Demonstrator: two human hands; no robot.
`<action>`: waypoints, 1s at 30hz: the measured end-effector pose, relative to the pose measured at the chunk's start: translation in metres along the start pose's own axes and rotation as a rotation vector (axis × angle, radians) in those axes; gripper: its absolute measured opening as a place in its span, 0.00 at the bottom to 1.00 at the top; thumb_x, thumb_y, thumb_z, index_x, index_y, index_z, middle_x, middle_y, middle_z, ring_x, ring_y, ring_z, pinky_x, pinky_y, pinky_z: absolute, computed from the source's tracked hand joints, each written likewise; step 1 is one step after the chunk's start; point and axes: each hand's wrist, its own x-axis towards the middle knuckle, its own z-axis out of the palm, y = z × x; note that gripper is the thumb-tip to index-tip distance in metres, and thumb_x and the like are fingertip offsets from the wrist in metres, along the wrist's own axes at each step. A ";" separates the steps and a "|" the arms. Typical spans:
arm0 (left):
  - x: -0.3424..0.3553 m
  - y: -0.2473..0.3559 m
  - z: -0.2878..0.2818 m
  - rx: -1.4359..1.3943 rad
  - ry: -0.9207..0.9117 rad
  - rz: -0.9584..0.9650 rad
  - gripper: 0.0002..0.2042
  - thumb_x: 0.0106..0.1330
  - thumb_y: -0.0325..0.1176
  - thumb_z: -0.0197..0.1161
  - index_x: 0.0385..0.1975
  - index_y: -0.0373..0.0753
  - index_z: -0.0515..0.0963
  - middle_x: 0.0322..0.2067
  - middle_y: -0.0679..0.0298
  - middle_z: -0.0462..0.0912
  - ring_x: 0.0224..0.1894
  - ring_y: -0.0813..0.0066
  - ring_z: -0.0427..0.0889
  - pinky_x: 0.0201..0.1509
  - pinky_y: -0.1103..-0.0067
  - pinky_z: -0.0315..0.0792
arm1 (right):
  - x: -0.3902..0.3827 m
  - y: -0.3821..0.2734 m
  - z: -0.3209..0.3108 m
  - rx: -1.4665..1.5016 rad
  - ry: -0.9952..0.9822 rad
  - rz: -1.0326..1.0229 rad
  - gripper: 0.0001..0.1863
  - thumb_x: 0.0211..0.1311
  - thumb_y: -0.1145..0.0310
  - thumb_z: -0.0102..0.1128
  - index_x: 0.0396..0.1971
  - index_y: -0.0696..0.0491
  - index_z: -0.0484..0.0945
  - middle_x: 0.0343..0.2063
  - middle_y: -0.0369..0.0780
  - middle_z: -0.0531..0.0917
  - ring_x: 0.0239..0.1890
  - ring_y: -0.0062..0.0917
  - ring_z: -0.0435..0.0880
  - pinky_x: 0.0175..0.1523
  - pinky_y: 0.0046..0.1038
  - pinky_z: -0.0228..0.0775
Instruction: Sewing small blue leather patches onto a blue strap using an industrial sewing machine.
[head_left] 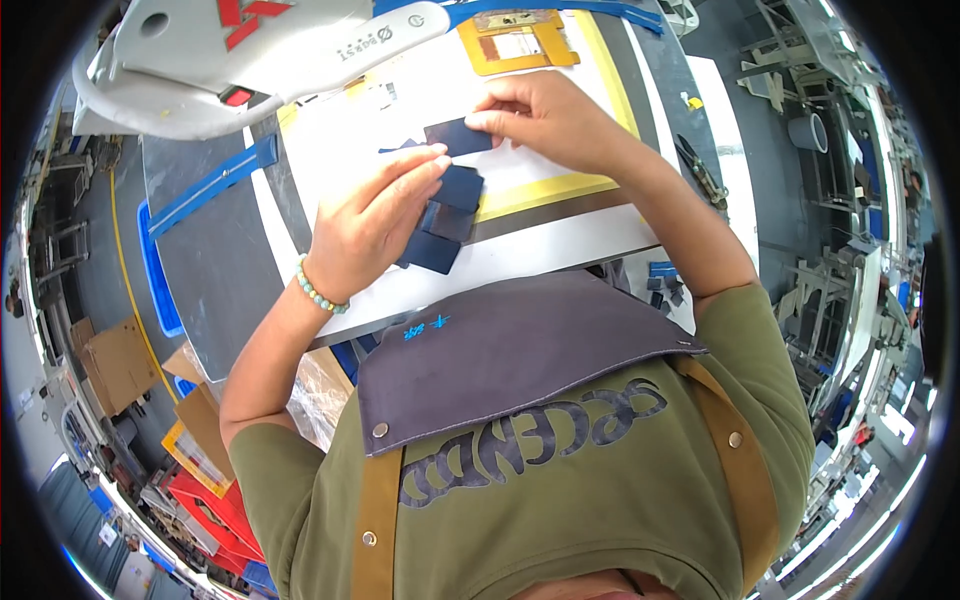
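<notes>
A thin, dark blue square piece [455,137] is held above the white work surface. My right hand [550,120] pinches its right edge between thumb and fingers. At the piece's lower left corner, the fingertips of my left hand [370,220] are pressed together on it. Several more dark blue squares [432,252] lie overlapped in an uneven row just right of my left palm. Small blue corners stick out beyond the left fingers, but the hand hides the rest of them.
A yellow frame-like holder [518,42] lies at the back of the white surface, which has a yellow border [545,197]. A large white-grey lamp or device head [250,60] overhangs the back left. Blue strips [215,185] flank the mat. Pliers [700,170] lie at right.
</notes>
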 end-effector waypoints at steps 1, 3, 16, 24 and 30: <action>-0.003 -0.002 -0.002 0.004 -0.004 -0.013 0.19 0.60 0.22 0.72 0.53 0.37 0.83 0.51 0.59 0.88 0.43 0.65 0.90 0.41 0.76 0.84 | -0.001 -0.001 0.003 0.058 -0.003 0.035 0.14 0.70 0.61 0.64 0.39 0.57 0.88 0.26 0.38 0.88 0.31 0.20 0.87 0.39 0.24 0.76; -0.004 -0.008 -0.004 0.145 -0.019 0.053 0.19 0.59 0.22 0.70 0.52 0.37 0.84 0.50 0.60 0.88 0.39 0.71 0.89 0.37 0.79 0.83 | 0.003 -0.002 0.003 0.109 -0.006 0.067 0.14 0.71 0.61 0.64 0.39 0.57 0.88 0.26 0.36 0.88 0.32 0.18 0.87 0.39 0.23 0.77; -0.013 -0.017 -0.040 0.497 -0.040 0.407 0.13 0.59 0.28 0.69 0.44 0.36 0.86 0.43 0.60 0.87 0.37 0.70 0.86 0.37 0.79 0.83 | 0.033 0.012 0.023 -0.538 0.094 -0.351 0.09 0.67 0.63 0.65 0.31 0.52 0.84 0.27 0.42 0.84 0.30 0.37 0.84 0.36 0.32 0.74; -0.032 -0.057 -0.045 0.562 -0.029 0.245 0.20 0.54 0.28 0.71 0.50 0.37 0.86 0.44 0.60 0.84 0.41 0.67 0.85 0.43 0.74 0.82 | 0.050 0.020 0.031 -0.689 0.128 -0.447 0.14 0.67 0.56 0.64 0.36 0.53 0.86 0.31 0.39 0.86 0.34 0.35 0.86 0.38 0.39 0.78; -0.016 -0.080 -0.030 0.610 -0.011 0.337 0.20 0.55 0.28 0.70 0.51 0.37 0.85 0.39 0.63 0.82 0.40 0.69 0.84 0.46 0.74 0.81 | 0.068 0.021 0.023 -0.524 0.223 -0.693 0.13 0.70 0.64 0.61 0.46 0.57 0.86 0.48 0.46 0.86 0.55 0.42 0.80 0.58 0.40 0.75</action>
